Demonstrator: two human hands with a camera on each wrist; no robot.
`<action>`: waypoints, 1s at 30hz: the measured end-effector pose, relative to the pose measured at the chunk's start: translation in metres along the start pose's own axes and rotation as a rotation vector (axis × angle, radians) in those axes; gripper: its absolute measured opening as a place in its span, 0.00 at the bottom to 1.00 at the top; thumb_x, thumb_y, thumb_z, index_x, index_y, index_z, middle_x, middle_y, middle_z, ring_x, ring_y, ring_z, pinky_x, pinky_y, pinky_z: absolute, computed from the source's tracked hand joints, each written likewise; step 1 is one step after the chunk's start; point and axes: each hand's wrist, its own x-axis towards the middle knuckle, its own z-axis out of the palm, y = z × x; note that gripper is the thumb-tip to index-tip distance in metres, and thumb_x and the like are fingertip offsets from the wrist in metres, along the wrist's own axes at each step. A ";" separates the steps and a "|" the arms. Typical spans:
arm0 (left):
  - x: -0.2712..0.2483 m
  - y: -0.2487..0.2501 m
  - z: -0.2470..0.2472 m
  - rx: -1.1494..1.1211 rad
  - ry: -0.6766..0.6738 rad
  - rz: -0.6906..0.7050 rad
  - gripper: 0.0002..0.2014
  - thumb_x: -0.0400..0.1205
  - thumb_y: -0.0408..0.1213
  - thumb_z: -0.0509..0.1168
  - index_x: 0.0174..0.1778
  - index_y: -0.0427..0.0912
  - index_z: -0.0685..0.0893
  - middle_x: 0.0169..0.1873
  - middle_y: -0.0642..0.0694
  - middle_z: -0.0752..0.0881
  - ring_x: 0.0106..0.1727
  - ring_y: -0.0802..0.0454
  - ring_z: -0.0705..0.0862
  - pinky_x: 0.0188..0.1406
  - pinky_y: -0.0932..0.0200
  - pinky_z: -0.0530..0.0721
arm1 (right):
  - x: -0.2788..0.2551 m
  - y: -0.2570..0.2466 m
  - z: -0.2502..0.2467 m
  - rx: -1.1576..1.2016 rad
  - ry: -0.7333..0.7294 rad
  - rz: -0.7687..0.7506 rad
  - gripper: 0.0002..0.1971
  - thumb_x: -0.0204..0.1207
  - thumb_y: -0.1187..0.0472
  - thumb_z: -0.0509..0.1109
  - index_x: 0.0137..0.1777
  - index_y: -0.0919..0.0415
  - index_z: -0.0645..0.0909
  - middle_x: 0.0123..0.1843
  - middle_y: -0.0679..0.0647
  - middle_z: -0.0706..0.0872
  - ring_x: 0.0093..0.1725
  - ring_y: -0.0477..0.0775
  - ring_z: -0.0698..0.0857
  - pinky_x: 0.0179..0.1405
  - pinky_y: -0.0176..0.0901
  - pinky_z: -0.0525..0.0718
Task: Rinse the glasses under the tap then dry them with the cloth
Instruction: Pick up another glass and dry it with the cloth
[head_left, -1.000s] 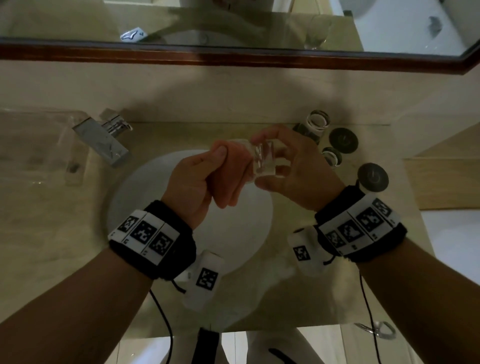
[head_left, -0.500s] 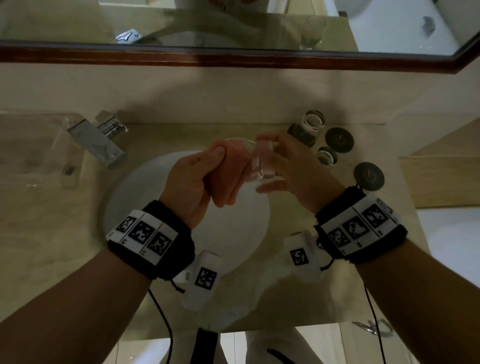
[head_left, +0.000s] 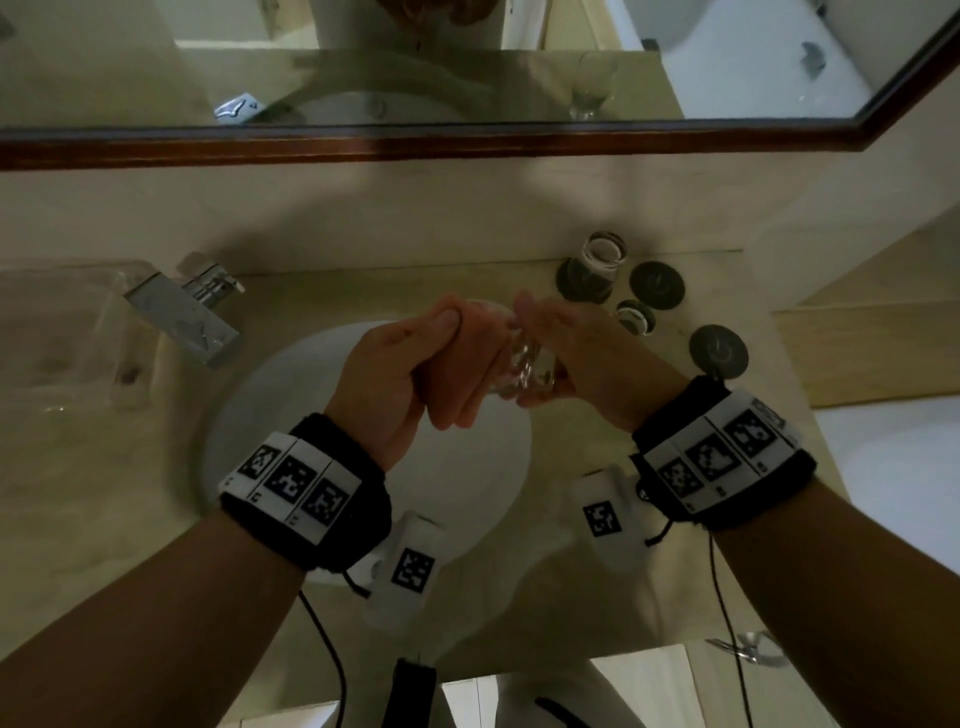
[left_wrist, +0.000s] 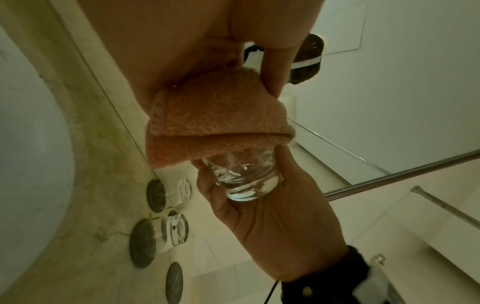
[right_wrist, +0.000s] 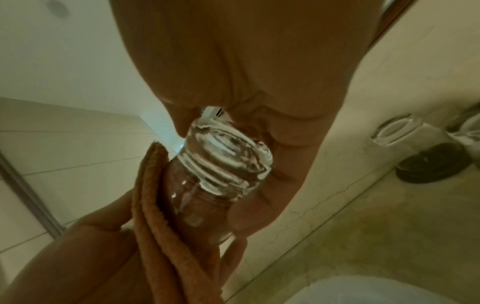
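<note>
Drying step under way above the basin: right hand wrapped round the thick base of a clear glass, fingers curled in a firm grip so the tumbler lies on its side with the mouth turned toward the left hand. Orange cloth folded over the rim end and pinched there by the left thumb and fingers, probably to wipe rim and wall while the base stays steady. Held over the sink rather than the tabletop, likely so any drips fall into the bowl. Tap off to the left, no water seen running. Beyond the right hand, 2 more glasses standing on dark coasters, with further coasters lying bare, presumably waiting to take finished glasses. Wet glass likely slippery, so the base hold matters; inside of the tumbler hidden by the cloth, dryness not possible to tell
</note>
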 end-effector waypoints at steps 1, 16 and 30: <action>0.000 0.001 0.001 -0.004 -0.009 0.000 0.23 0.87 0.42 0.59 0.36 0.27 0.88 0.19 0.36 0.83 0.34 0.30 0.79 0.61 0.32 0.80 | -0.002 0.000 -0.002 -0.057 -0.006 -0.038 0.16 0.85 0.50 0.65 0.59 0.63 0.83 0.51 0.62 0.91 0.48 0.64 0.92 0.53 0.60 0.92; 0.055 -0.014 0.103 -0.094 -0.112 -0.122 0.21 0.85 0.50 0.57 0.60 0.40 0.89 0.53 0.39 0.93 0.55 0.42 0.92 0.55 0.45 0.89 | -0.064 0.031 -0.114 -0.502 0.418 -0.112 0.32 0.52 0.55 0.88 0.58 0.54 0.80 0.49 0.49 0.87 0.46 0.51 0.88 0.45 0.53 0.90; 0.139 -0.075 0.163 -0.271 0.231 -0.237 0.23 0.90 0.51 0.50 0.66 0.42 0.85 0.67 0.41 0.88 0.70 0.44 0.86 0.68 0.44 0.84 | 0.041 0.112 -0.288 -0.152 0.364 0.025 0.36 0.67 0.49 0.84 0.67 0.53 0.64 0.62 0.55 0.83 0.57 0.58 0.88 0.53 0.63 0.92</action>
